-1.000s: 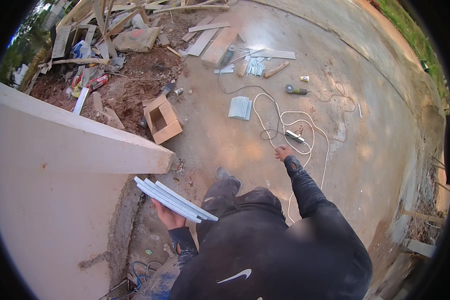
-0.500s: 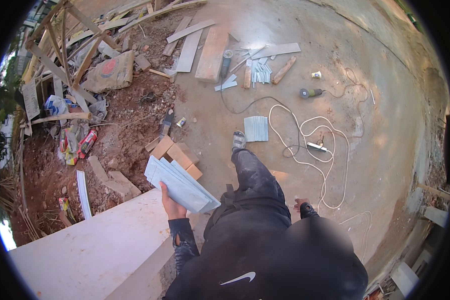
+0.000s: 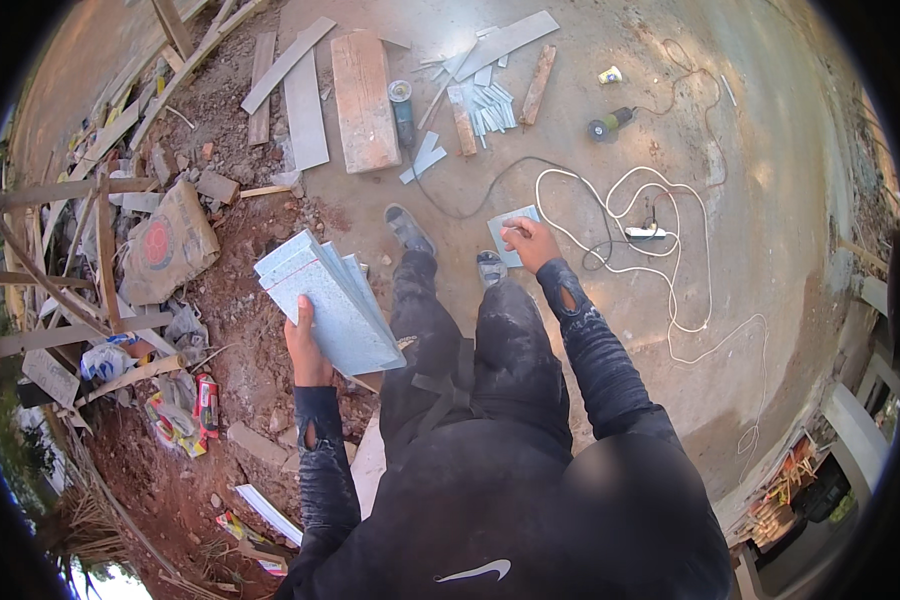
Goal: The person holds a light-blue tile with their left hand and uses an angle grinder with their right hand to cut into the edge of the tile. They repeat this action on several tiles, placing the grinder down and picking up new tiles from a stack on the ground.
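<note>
L hand (image 3: 310, 352): held out L of the floor tiles (image 3: 512, 256), well apart; fingers clamped on a stack, thumb laid across its top face.
Held tiles (image 3: 332, 305): carried in L hand; several pale blue-grey rect. pcs, unevenly fanned, tilted. Gathering of these judged done; exact qty can't be told, edges overlapped.
R hand (image 3: 533, 243): reached out over the floor tiles, part of them covered by it; fingers curled, nothing seen held. Whether fingertips are together or apart, or contact is made, can't be told.
R shoe (image 3: 491, 268): planted just beside the floor tiles, on the near side.
Floor tiles: laid flat on concrete under R hand; not yet lifted, so judged left over. Qty can't be told, view blocked by the hand.
Power strip (image 3: 645, 233): set down R of the floor tiles, among looped cables.
Green grinder (image 3: 610, 124): left lying beyond & R of the floor tiles, unheld.
Cut strips (image 3: 492, 108): heaped beyond the floor tiles; some cutting judged done, since narrow offcuts are strewn there.
Blue grinder (image 3: 402, 112): left beyond & L of the floor tiles, nr the long block (image 3: 363, 105); unheld too, so no cutting is being done.
</note>
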The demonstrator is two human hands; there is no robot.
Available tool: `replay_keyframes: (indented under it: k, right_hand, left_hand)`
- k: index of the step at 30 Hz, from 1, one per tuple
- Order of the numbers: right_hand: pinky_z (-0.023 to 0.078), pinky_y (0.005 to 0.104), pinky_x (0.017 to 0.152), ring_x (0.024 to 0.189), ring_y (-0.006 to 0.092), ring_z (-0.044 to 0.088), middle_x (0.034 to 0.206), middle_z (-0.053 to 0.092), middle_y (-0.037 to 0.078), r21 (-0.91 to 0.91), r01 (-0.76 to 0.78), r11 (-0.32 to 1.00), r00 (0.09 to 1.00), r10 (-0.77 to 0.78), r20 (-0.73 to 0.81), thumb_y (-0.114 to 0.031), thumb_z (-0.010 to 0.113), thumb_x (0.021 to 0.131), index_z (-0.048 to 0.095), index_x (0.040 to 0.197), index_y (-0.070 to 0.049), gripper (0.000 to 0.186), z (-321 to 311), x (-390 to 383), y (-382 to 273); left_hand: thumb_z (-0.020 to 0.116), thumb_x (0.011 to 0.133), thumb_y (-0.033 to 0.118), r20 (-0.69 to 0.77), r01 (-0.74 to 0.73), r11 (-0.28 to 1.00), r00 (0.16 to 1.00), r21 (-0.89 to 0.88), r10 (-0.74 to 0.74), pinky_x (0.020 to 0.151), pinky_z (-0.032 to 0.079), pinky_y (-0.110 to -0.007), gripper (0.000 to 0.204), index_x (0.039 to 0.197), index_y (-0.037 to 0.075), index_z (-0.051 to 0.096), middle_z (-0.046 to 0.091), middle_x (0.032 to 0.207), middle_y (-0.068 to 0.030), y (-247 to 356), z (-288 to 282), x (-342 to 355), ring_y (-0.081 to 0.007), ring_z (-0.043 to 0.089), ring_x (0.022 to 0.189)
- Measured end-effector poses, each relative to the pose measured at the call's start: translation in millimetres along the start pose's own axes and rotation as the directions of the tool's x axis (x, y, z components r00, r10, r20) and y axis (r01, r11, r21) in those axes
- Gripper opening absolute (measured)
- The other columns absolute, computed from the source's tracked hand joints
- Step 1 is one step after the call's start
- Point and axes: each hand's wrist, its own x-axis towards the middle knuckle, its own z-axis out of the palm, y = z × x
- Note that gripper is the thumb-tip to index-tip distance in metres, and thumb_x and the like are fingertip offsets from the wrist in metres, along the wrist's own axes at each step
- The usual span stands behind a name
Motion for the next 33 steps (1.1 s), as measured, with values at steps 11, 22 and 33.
replay_keyframes:
  k: [11, 22, 33]
  right_hand:
    - [0.052, 0.0418, 0.083, 0.091, 0.0359, 0.066, 0.092, 0.070, 0.019, -0.498, -0.116, 0.860, 0.971, 0.203, 0.124, -0.030, 0.064, 0.081, 0.072, 0.099, -0.011, 0.028, 116, 215, 214]
    - [0.041, 0.0374, 0.081, 0.096, 0.0240, 0.055, 0.091, 0.058, 0.009, -0.693, 0.571, 0.441, 0.817, -0.390, 0.425, -0.024, 0.067, 0.077, 0.058, 0.094, -0.009, 0.025, 277, 384, 418]
    - [0.046, 0.0453, 0.065, 0.074, 0.0375, 0.061, 0.076, 0.062, 0.018, -0.673, 0.163, 0.722, 0.842, -0.458, -0.286, -0.027, 0.065, 0.087, 0.062, 0.087, -0.004, 0.024, 97, 431, 352]
  left_hand:
    - [0.061, 0.091, 0.047, 0.369, -0.171, 0.794, 0.927, 0.583, -0.072, 0.089, 0.043, -0.031, 0.060, 0.120, -0.005, 0.057, 0.064, 0.108, -0.0103, -92, 23, 392, -0.0162, 0.058, 0.095]
    - [0.069, 0.084, 0.048, 0.613, -0.318, 0.592, 0.681, 0.741, -0.401, 0.087, 0.047, -0.034, 0.067, 0.122, -0.006, 0.055, 0.065, 0.108, -0.0145, -346, 24, 632, -0.0209, 0.061, 0.098]
    - [0.066, 0.084, 0.053, 0.729, -0.667, 0.450, 0.207, 0.593, -0.653, 0.091, 0.047, -0.038, 0.067, 0.125, 0.000, 0.058, 0.064, 0.114, -0.0234, -406, 108, 631, -0.0320, 0.062, 0.105]
